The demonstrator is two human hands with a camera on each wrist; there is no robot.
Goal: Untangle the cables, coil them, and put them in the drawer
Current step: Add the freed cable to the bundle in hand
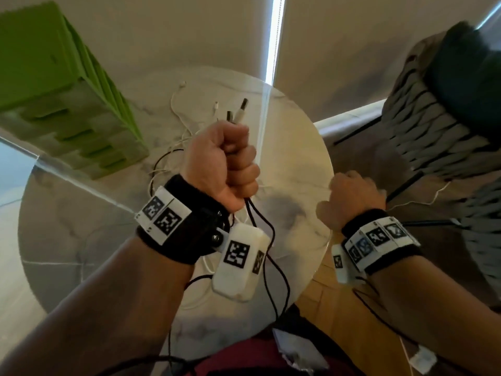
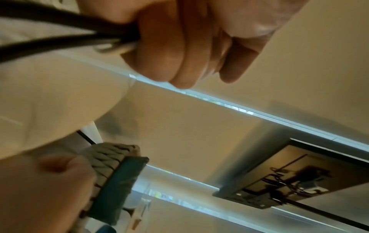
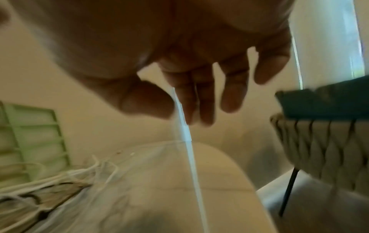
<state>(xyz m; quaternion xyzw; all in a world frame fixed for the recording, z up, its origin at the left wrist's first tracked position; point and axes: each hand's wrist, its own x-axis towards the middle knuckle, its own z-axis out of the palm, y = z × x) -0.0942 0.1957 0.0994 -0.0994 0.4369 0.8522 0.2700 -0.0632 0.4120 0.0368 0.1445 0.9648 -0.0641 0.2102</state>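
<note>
Head view: The left hand [image 1: 225, 164] is closed in a fist around a bundle of cables. Two USB plugs [image 1: 238, 111] protrude above the fist, and black cables [image 1: 267, 221] hang from below it, looping past the wrist toward the lap. The fist is held above a round marble surface [image 1: 295, 213]. A white cable [image 1: 179, 104] is spread on the far part of that surface, with a small white connector [image 1: 216, 105] lying near the plugs. A green drawer unit [image 1: 57, 99] stands at the left of the surface. The right hand [image 1: 352, 196] is positioned at the right edge of the surface, back upward, fingers curled downward; what it holds is hidden here. A woven rope chair [image 1: 433, 137] with a dark cushion stands to the right. A thin white cable [image 1: 423, 200] trails across the chair's front.

Left wrist view: The fingers [image 2: 179, 47] of the left hand are seen wrapped tightly on two black cables [image 2: 60, 28] and a pale one, which leave the fist to the left. The chair [image 2: 111, 157] and the right hand [image 2: 40, 189] are visible below, blurred.

Right wrist view: A thin white cable [image 3: 187, 134] is pinched between the thumb and forefinger of the right hand [image 3: 179, 71]; the other fingers [image 3: 233, 88] hang loosely apart. The cable runs down over the surface [image 3: 219, 181]. Tangled white and dark cables [image 3: 49, 189] lie at the left beside the green drawer unit [image 3: 36, 141]. The picture is blurred.
</note>
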